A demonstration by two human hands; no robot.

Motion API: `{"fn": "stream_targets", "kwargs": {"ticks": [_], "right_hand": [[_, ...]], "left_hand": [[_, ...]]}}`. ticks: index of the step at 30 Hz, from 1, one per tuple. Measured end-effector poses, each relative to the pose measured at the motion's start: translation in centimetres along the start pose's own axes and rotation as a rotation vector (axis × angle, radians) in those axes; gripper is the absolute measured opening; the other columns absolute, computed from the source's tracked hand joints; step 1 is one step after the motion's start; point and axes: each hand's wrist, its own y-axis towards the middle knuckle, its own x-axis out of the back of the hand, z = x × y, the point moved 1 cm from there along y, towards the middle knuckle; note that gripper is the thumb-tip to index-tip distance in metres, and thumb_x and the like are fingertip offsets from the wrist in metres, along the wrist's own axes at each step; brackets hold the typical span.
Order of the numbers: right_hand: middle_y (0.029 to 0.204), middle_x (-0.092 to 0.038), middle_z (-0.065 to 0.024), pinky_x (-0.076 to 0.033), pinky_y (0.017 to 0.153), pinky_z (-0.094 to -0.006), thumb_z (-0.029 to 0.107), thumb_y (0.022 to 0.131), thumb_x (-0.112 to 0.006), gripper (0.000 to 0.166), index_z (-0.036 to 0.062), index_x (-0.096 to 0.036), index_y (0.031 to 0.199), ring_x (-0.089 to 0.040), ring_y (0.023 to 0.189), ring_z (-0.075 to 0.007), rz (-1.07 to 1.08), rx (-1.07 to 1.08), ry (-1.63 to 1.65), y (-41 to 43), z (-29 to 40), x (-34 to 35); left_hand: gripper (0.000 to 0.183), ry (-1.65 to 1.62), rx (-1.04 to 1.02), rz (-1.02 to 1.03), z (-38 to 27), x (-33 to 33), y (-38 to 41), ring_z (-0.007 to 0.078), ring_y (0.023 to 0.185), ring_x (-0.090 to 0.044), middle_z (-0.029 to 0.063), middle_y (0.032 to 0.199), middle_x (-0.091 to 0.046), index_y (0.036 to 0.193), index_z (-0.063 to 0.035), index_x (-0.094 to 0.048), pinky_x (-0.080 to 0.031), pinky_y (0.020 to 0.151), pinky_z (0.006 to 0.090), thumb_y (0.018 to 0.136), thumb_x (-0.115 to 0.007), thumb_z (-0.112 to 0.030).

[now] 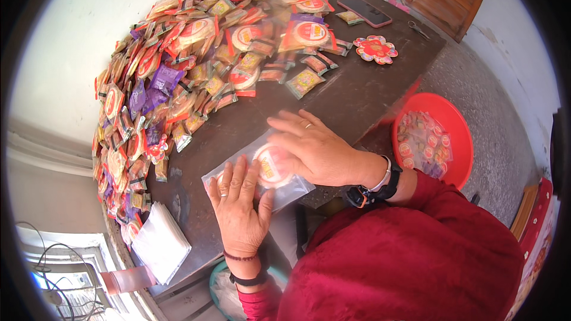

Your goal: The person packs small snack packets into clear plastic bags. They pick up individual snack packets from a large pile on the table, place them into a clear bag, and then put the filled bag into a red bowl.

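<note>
A clear plastic bag (pixel 292 189) lies flat at the near edge of the dark table (pixel 357 89), with round wrapped crackers (pixel 271 167) inside. My left hand (pixel 241 205) rests on the bag's left part, fingers spread and covering some of what is inside. Over its right part is my right hand (pixel 312 149), slightly blurred, fingers extended; whether it touches the bag I cannot tell. Beyond both hands spreads a large heap of wrapped snacks (pixel 196 31), with purple packets (pixel 166 78) among them. A stack of empty clear bags (pixel 161 243) lies at the table's left end.
A phone (pixel 365 10), scissors (pixel 418 30) and a flower-shaped red card (pixel 375 49) lie at the far right of the table. On the floor at right stands a red basin (pixel 461 138) holding filled bags. A teal basin (pixel 217 283) with clear plastic is below the near edge.
</note>
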Motion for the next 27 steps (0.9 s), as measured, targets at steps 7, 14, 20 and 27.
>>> {"fn": "stream_targets", "kwargs": {"ticks": [7,14,20,27], "right_hand": [[0.160,-0.046,-0.0236,-0.027,0.125,-0.0594,0.040,0.100,-0.069,0.058,0.0035,-0.058,0.143,-0.038,0.152,-0.0438,0.056,0.006,-0.051,-0.4,0.0,0.2],[0.154,-0.052,-0.0252,-0.034,0.123,-0.0544,0.028,0.102,-0.067,0.048,0.0005,-0.060,0.140,-0.045,0.146,-0.0439,0.014,-0.007,-0.025,-0.7,-0.9,0.1],[0.152,-0.053,-0.0279,-0.041,0.117,-0.0496,0.022,0.101,-0.067,0.041,-0.0012,-0.063,0.135,-0.049,0.142,-0.0447,-0.104,-0.090,0.096,-0.5,-1.1,0.3],[0.153,-0.053,-0.0248,-0.035,0.121,-0.0530,0.038,0.099,-0.072,0.056,0.0033,-0.061,0.141,-0.046,0.146,-0.0439,-0.108,-0.026,0.009,-0.2,0.1,0.4]], "left_hand": [[0.063,-0.002,0.031,-0.009,0.0,-0.1,0.1,0.0367,0.150,-0.046,0.0090,0.158,-0.056,0.151,-0.0156,-0.060,-0.019,0.128,0.0576,0.098,-0.069,-0.049],[0.066,0.005,0.034,-0.019,0.2,-0.3,-0.1,0.0376,0.149,-0.046,0.0098,0.158,-0.056,0.152,-0.0150,-0.060,-0.020,0.128,0.0581,0.099,-0.067,-0.053],[0.065,0.016,0.026,-0.035,0.2,-0.4,-0.1,0.0390,0.149,-0.046,0.0106,0.158,-0.056,0.151,-0.0143,-0.060,-0.020,0.127,0.0594,0.099,-0.067,-0.053],[0.057,-0.016,0.028,-0.049,0.4,-0.3,-0.3,0.0394,0.150,-0.045,0.0122,0.158,-0.056,0.151,-0.0135,-0.059,-0.020,0.128,0.0577,0.106,-0.058,-0.048]]}}
